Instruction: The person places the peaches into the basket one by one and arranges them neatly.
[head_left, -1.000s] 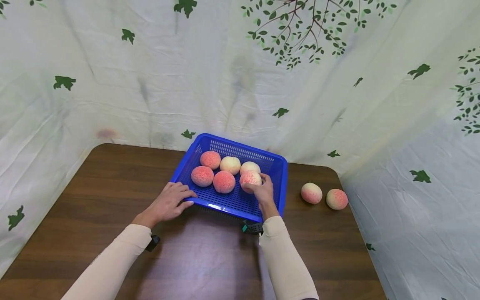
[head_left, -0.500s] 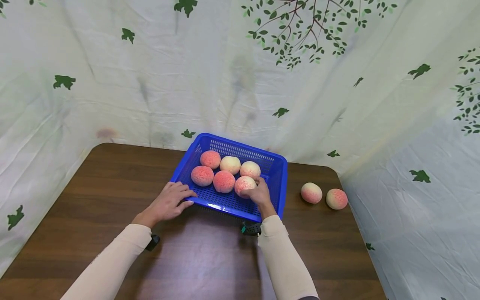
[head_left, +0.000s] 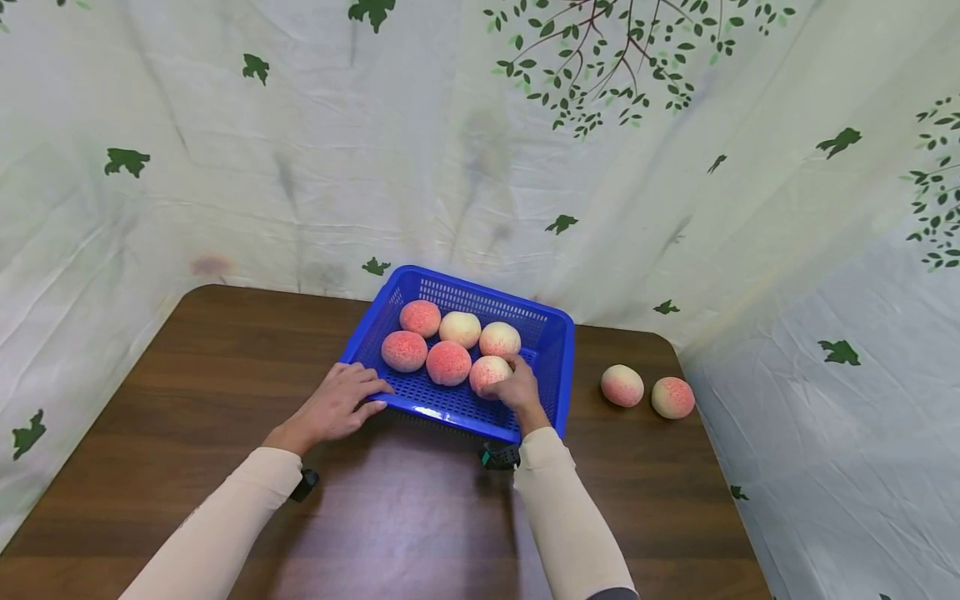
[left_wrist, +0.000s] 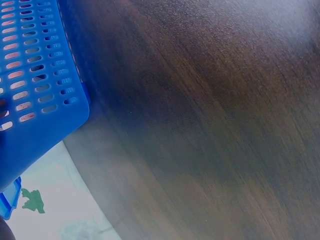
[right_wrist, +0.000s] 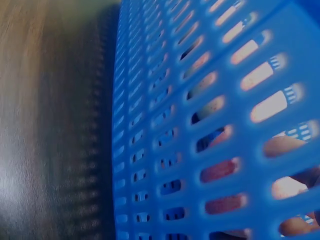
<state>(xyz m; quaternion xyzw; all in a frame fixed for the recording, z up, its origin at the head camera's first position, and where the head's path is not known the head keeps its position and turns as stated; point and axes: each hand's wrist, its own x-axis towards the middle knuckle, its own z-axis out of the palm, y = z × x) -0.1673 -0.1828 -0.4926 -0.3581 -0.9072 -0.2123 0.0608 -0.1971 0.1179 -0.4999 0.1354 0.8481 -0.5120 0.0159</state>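
A blue plastic basket [head_left: 551,367] with slotted walls stands at the back middle of the table. Inside it, two rows of fuzzy peaches lie close together, among them a pink peach [head_left: 448,364] and a cream one [head_left: 460,330]. My right hand [head_left: 519,392] reaches over the front wall and holds a mottled peach [head_left: 487,375] at the right end of the front row. At the basket's front left corner, my left hand [head_left: 341,404] grips the rim, fingers over it and thumb on the outer side. Through the slots [right_wrist: 215,107] in the right wrist view, peaches show only in pieces.
Two more peaches lie on the brown wooden table [head_left: 390,508] right of the basket: a cream-and-pink peach [head_left: 622,386] and a pinker peach [head_left: 672,398] near the right edge. A white leaf-print curtain [head_left: 450,167] hangs directly behind the table and along its sides.
My right hand has lowered the mottled peach slightly left and toward me, uncovering more of the cream peach behind it. My left hand stays at the corner.
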